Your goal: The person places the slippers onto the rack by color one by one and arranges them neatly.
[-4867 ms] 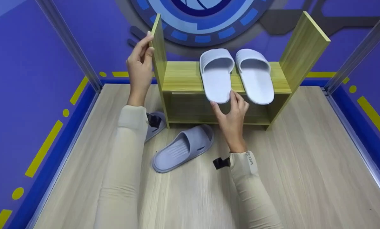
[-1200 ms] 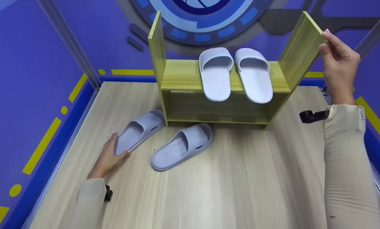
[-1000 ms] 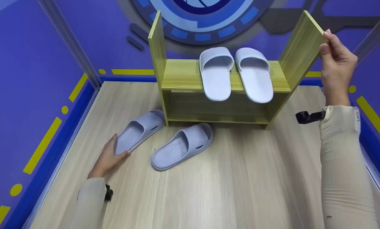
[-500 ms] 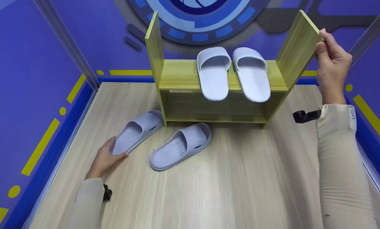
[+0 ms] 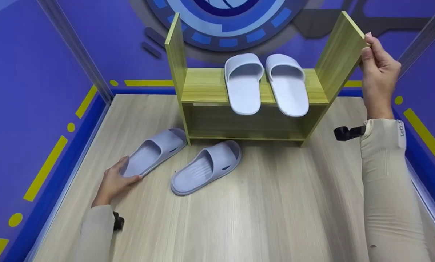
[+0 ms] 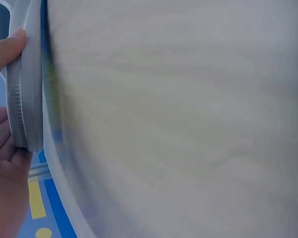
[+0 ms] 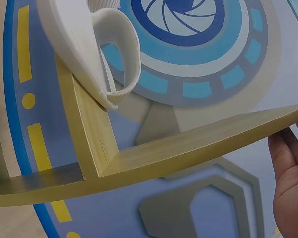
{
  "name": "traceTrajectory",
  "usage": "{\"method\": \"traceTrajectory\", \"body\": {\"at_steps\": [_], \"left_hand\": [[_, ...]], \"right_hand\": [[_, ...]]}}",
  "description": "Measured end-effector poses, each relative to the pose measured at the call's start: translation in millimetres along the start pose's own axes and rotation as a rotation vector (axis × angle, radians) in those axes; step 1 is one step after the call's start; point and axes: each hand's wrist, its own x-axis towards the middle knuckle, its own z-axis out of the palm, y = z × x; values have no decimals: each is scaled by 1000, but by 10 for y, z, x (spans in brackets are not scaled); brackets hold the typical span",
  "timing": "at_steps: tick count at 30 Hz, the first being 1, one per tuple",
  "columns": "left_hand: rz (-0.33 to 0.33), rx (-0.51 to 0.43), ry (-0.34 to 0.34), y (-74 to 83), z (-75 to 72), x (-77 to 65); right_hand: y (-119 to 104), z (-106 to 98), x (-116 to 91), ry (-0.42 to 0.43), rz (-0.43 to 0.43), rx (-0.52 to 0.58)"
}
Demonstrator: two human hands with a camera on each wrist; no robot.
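My left hand (image 5: 112, 183) grips the heel end of a grey slide slipper (image 5: 143, 158) at the floor's left side; the thumb lies along its near edge. In the left wrist view, thumb and fingers hold that slipper's (image 6: 27, 94) sides. A second grey slipper (image 5: 195, 174) lies on the floor to its right. My right hand (image 5: 381, 74) pinches the upper front edge of the right side panel of a wooden shoe rack (image 5: 204, 85). Two white slippers, a left one (image 5: 244, 91) and a right one (image 5: 290, 91), sit side by side on the upper shelf, heels overhanging its front.
The rack's left panel (image 5: 175, 54) stands upright. Below lies a lower shelf (image 5: 246, 123). Blue printed walls (image 5: 32, 91) enclose the left, back and right. Pale wood-look floor (image 5: 239, 222) stretches in front of the rack.
Since the oldest frame, my left hand has gone from the rack's left panel to the grey slipper, lately drawing it slightly back. My right hand has moved from the white slipper to the right panel.
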Motion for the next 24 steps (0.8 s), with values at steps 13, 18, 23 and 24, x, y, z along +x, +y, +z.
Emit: {"method": "traceTrajectory", "body": {"at_steps": [13, 18, 23, 24], "left_hand": [[-15, -3, -57, 11, -216, -92], [-23, -23, -82, 19, -302, -146], [-28, -26, -117, 88, -368, -203], [-26, -24, -121, 101, -376, -209]], "right_hand": [[-21, 8, -1, 16, -9, -55], [-15, 13, -15, 14, -17, -67], [-4, 10, -16, 18, -24, -73], [-5, 8, -17, 20, -24, -78]]}}
